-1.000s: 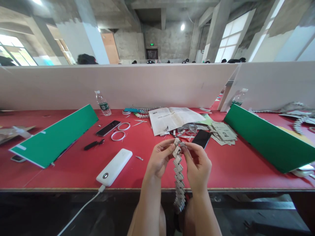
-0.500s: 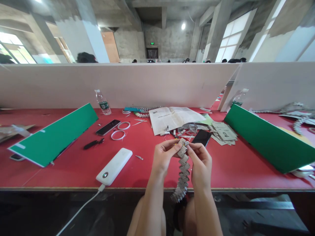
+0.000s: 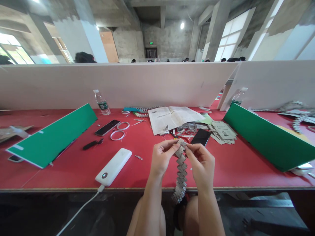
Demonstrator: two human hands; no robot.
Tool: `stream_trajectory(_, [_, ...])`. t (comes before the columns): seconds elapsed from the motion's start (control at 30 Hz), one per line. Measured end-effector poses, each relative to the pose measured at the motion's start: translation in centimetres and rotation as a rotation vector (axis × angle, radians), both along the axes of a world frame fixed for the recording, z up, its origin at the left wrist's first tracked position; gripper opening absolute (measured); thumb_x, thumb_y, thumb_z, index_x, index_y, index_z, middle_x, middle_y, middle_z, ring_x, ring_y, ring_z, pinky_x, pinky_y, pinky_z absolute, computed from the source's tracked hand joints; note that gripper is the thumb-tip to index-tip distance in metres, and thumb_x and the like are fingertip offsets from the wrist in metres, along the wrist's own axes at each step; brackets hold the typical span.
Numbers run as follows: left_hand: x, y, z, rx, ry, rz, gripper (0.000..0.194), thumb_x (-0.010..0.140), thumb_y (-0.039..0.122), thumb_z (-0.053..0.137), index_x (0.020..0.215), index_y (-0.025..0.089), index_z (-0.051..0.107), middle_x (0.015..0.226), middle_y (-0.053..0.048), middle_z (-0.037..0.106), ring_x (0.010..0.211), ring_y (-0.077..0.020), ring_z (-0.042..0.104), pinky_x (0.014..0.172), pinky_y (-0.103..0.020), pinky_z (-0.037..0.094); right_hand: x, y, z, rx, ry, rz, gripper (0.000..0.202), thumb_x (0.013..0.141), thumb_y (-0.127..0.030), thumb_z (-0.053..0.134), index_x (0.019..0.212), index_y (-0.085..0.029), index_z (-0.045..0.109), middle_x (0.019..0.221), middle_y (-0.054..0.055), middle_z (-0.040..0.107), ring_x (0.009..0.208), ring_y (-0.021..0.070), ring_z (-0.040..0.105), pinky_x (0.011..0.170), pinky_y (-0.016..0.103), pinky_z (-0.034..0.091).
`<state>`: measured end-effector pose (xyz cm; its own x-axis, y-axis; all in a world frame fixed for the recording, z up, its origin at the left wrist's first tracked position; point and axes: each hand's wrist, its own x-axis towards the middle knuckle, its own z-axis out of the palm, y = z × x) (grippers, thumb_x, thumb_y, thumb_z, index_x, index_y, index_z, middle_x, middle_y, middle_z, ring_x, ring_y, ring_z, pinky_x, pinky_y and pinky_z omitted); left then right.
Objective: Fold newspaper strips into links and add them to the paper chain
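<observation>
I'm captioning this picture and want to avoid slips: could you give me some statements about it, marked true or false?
1. The left hand and right hand both hold the folded chain near its upper end. True.
2. The power bank has no cable attached. False: a white cable is plugged into it.
3. The left board is blue. False: it is green.
4. A printed sheet lies beyond the hands. True.
5. The chain hangs below the table's front edge. True.
</observation>
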<state>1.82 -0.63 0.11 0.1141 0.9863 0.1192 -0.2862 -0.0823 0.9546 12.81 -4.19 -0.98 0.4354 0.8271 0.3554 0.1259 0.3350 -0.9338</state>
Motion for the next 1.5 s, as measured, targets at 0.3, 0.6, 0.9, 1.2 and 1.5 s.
stream_trajectory(0.3, [-0.4,-0.2,0.3,0.067,0.077,0.004,0.021,0.068,0.025,0.071,0.087,0.016,0.074,0.087,-0.008,0.074,0.083,-0.0214,0.068,0.076,-0.029,0.053,0.8,-0.3,0.6,-0.03,-0.123,0.02,0.012,0.078,-0.027,0.062,0.082,-0.018,0.069,0.07,0.003,0.068,0.063,0.0158,0.061,0.06,0.028,0.049])
stream_trajectory(0.6, [-0.6,-0.3,0.6,0.126,0.156,-0.019,0.019,0.072,0.022,0.068,0.089,0.018,0.074,0.089,-0.006,0.074,0.087,-0.0211,0.068,0.08,-0.029,0.053,0.6,-0.3,0.6,-0.043,-0.104,0.041,0.01,0.078,-0.027,0.061,0.08,-0.018,0.064,0.068,0.002,0.066,0.061,0.0147,0.059,0.058,0.027,0.048])
stream_trajectory(0.9, [-0.7,-0.5,0.8,0.126,0.128,-0.062,0.019,0.07,0.022,0.07,0.089,0.019,0.074,0.089,-0.005,0.074,0.086,-0.0207,0.068,0.077,-0.027,0.053,0.1,-0.3,0.8,0.023,-0.02,0.005,0.01,0.078,-0.026,0.064,0.08,-0.02,0.057,0.068,-0.002,0.062,0.062,0.0123,0.058,0.059,0.024,0.048])
stream_trajectory(1.2, [-1.6,-0.3,0.7,0.095,0.099,-0.056,0.023,0.072,0.025,0.069,0.094,0.016,0.071,0.08,-0.004,0.073,0.076,-0.0158,0.066,0.069,-0.023,0.051,1.6,-0.3,0.3,0.034,0.013,0.392,0.018,0.08,-0.022,0.062,0.098,-0.023,0.064,0.09,0.003,0.07,0.082,0.0166,0.066,0.074,0.03,0.055])
stream_trajectory(1.5, [-2.2,-0.4,0.9,0.016,0.099,-0.221,0.05,0.072,0.034,0.068,0.115,0.019,0.047,0.066,0.001,0.063,0.053,-0.013,0.058,0.053,-0.026,0.049,2.4,0.3,-0.5,0.062,-0.226,0.393,0.037,0.084,-0.018,0.057,0.119,-0.029,0.057,0.121,0.004,0.058,0.101,0.0187,0.06,0.087,0.034,0.051])
